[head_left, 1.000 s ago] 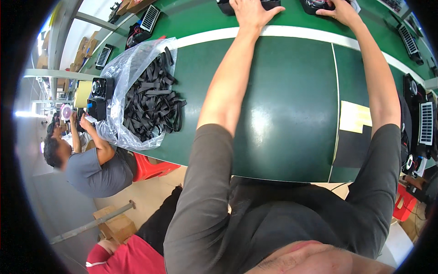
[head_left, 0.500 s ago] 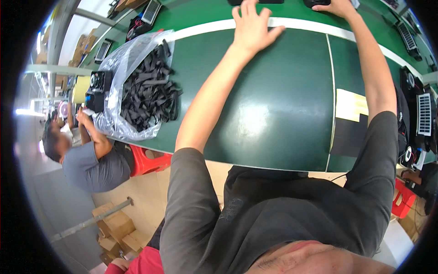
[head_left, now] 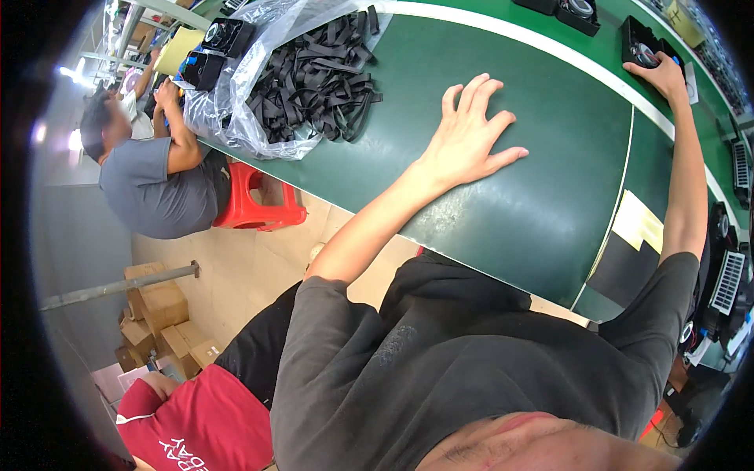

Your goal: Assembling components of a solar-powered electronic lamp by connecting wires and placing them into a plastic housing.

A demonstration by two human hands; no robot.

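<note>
My left hand [head_left: 471, 141] hovers over or rests on the dark green tabletop [head_left: 534, 212], fingers spread, holding nothing. At the far right, my right hand [head_left: 664, 77] grips the near end of a black housing [head_left: 631, 33] with a round, speaker-like part in it. The thumb lies along its near side; the other fingers are partly hidden. Left of that housing, beyond the white strip [head_left: 503, 31], sit more black housings [head_left: 579, 17]. A clear plastic bag [head_left: 236, 94] full of black straps [head_left: 314, 78] lies open to the left of my left hand.
A co-worker in a grey shirt [head_left: 157, 184] sits at the left beside a red stool [head_left: 255, 204]. Another person in a red shirt [head_left: 196, 420] is at lower left, near cardboard boxes [head_left: 161, 302]. Yellow paper [head_left: 638, 220] and a black sheet [head_left: 624, 271] lie at the right.
The view has turned, shifting the bag up and to the right. My left hand has drawn back from the white strip over the tabletop. My right hand stays on a black housing, now more visible.
</note>
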